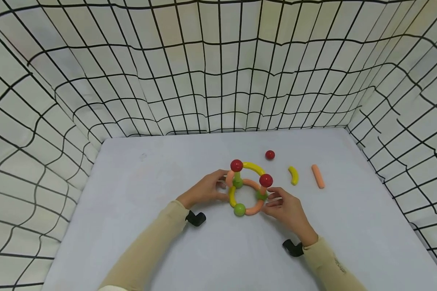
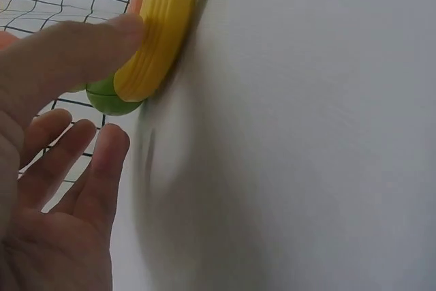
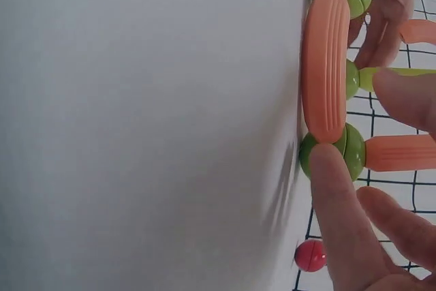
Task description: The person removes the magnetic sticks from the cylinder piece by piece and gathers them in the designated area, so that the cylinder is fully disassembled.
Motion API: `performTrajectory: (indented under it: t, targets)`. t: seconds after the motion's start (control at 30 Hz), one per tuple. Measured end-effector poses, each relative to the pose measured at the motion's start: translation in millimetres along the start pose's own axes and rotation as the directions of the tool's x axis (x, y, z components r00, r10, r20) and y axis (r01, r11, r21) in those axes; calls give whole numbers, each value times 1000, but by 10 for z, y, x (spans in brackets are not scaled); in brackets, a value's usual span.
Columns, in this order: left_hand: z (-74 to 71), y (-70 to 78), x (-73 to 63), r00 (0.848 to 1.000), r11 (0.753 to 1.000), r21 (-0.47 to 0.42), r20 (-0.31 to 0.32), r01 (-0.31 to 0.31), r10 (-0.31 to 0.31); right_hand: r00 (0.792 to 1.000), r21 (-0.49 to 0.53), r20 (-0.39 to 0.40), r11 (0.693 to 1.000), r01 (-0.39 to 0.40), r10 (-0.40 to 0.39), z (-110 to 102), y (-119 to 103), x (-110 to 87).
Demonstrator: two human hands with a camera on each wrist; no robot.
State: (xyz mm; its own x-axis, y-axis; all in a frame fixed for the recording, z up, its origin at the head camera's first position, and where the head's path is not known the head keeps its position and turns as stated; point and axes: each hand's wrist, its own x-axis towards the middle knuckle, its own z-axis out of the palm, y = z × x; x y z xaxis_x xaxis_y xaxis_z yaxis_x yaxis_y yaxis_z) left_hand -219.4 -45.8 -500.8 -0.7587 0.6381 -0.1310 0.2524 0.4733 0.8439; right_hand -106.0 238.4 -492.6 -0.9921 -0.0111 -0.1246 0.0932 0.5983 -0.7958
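A toy of balls and rods stands on the table between the hands. Green balls (image 1: pixel 239 209), a yellow curved rod (image 1: pixel 232 197) and orange curved rods (image 1: pixel 255 208) form its bottom ring. Two uprights carry red balls (image 1: pixel 236 165), and another yellow curved rod (image 1: pixel 254 167) arches at the top. From the left, my left hand (image 1: pixel 205 189) touches the lower yellow rod with its thumb (image 2: pixel 88 49), its other fingers spread loosely. Opposite it, my right hand (image 1: pixel 289 210) has a fingertip against the ring where an orange rod (image 3: pixel 325 66) meets a green ball (image 3: pixel 351 151); its thumb stands apart.
Behind the toy lies a loose red ball (image 1: pixel 270 154). To the right are a yellow curved rod (image 1: pixel 293 176) and a straight orange rod (image 1: pixel 318 176). Black netting over white walls (image 1: pixel 218 81) encloses the white table (image 1: pixel 149 157) at the back and sides.
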Motion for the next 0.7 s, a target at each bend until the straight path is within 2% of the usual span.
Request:
performTrajectory:
  t: [0.2, 0.43, 0.7]
  targets:
    - [22, -4, 49, 1000, 1000, -27, 19, 15, -14, 999, 6, 33, 1000, -13, 13, 49, -28, 36]
    - [40, -21, 74, 1000, 999, -40, 19, -9, 10, 1000, -33, 26, 999, -13, 14, 50, -24, 92]
    - [87, 19, 74, 1000, 1000, 1, 15, -9, 9, 999, -45, 50, 999, 2, 0, 22, 4, 154]
